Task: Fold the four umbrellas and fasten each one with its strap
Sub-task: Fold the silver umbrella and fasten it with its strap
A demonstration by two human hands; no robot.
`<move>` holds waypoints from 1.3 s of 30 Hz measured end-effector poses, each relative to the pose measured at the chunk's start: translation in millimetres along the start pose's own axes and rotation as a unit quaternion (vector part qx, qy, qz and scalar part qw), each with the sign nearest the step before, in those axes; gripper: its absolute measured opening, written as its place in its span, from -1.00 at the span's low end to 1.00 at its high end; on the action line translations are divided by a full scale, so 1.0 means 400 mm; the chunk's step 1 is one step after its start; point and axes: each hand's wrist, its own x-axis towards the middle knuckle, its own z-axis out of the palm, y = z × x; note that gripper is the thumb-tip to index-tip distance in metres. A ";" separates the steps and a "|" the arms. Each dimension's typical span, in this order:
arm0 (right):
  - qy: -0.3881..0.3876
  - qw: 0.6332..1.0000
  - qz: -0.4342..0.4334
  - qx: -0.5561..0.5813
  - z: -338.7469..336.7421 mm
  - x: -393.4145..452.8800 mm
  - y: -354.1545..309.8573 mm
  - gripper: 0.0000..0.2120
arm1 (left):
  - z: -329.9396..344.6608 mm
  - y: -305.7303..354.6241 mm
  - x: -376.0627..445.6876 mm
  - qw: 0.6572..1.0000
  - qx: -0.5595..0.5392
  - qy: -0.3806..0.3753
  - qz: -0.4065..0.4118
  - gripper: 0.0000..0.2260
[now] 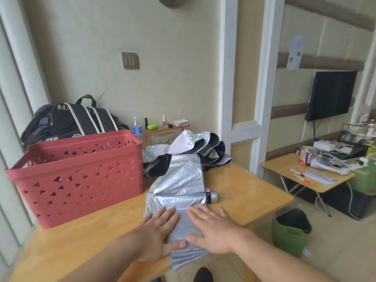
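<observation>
Two hands, left hand (157, 235) and right hand (211, 231), press flat on the silver umbrella (183, 178).

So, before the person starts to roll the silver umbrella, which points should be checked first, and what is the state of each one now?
1. Both hands flat on the canopy: ok. The left hand and the right hand press the silver umbrella with straight fingers.
2. Shaft collapsed: ok, the handle lies close to the canopy.
3. Canopy panels smoothed: not ok, the fabric is wrinkled and spread wide.
4. Strap located: cannot tell, no strap shows.
5. Umbrella fully on the table: not ok, its near edge hangs over the table edge.
6. Room to roll: not ok, the red basket stands close on the left.
</observation>
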 end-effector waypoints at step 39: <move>0.257 0.954 -0.012 0.155 0.044 0.057 0.054 -0.47 | -0.277 -0.025 0.166 0.745 -0.588 0.315 -0.027 -0.34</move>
